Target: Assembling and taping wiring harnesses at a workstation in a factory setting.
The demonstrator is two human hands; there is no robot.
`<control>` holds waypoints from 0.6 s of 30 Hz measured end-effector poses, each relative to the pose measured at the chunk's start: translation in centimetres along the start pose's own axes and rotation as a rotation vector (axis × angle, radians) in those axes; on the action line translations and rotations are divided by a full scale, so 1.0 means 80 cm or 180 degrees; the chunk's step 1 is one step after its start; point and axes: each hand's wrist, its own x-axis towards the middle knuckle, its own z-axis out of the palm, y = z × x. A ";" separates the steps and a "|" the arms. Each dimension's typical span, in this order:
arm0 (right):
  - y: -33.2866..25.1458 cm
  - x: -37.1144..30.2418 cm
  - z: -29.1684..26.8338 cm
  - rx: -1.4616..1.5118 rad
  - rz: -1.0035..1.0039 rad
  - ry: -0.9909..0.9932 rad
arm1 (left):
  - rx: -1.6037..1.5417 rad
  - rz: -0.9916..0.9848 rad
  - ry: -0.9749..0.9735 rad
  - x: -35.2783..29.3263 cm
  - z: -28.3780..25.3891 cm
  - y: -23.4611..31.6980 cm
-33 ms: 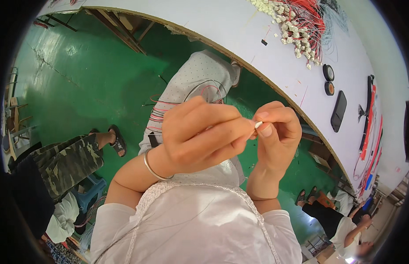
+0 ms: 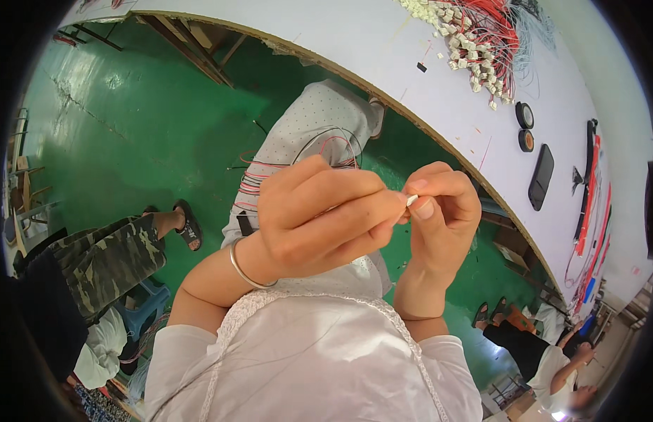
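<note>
Between the thumb and index finger of my right hand [image 2: 444,211] is a small white plastic connector [image 2: 411,200]. My left hand [image 2: 323,214] is closed, its fingertips pinched together right against the connector. Whatever lies in the left fingers is hidden. Red, black and white wires [image 2: 250,184] lie across my lap on the dotted light trousers [image 2: 298,130], and some pass behind my left hand. Both hands are held up in front of my body, off the table.
On the white table [image 2: 439,119] lie a pile of white connectors with red wires [image 2: 474,56], two tape rolls [image 2: 525,128], a phone [image 2: 541,177] and red wire bundles [image 2: 590,204]. A person in camouflage trousers [image 2: 108,257] is at left; another person [image 2: 544,359] is at lower right.
</note>
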 end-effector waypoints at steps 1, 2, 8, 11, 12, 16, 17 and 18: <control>-0.001 -0.001 -0.001 0.0002 0.0013 -0.0037 | 0.0074 0.0079 -0.0012 0.000 0.000 0.001; -0.002 0.000 -0.002 0.0002 0.0013 -0.0024 | 0.0066 0.0080 -0.0021 -0.001 -0.001 0.001; -0.008 0.004 -0.003 -0.0067 0.0343 -0.0076 | 0.0511 0.0506 -0.0211 -0.005 -0.009 -0.002; -0.014 0.005 0.000 -0.0322 0.0350 -0.0027 | 0.0496 0.0486 -0.0143 -0.004 -0.010 -0.009; -0.015 0.005 -0.001 -0.0343 0.0340 -0.0095 | 0.0390 0.0517 -0.0048 -0.002 -0.008 -0.015; -0.017 0.006 -0.003 -0.0292 0.0449 -0.0196 | -0.0423 -0.0205 -0.0033 0.003 -0.005 -0.020; -0.016 0.005 -0.003 -0.0288 0.0450 -0.0192 | -0.0423 -0.0205 -0.0039 0.006 -0.005 -0.018; -0.015 0.004 -0.003 -0.0351 0.0408 -0.0158 | -0.0456 -0.0224 -0.0095 0.009 -0.006 -0.016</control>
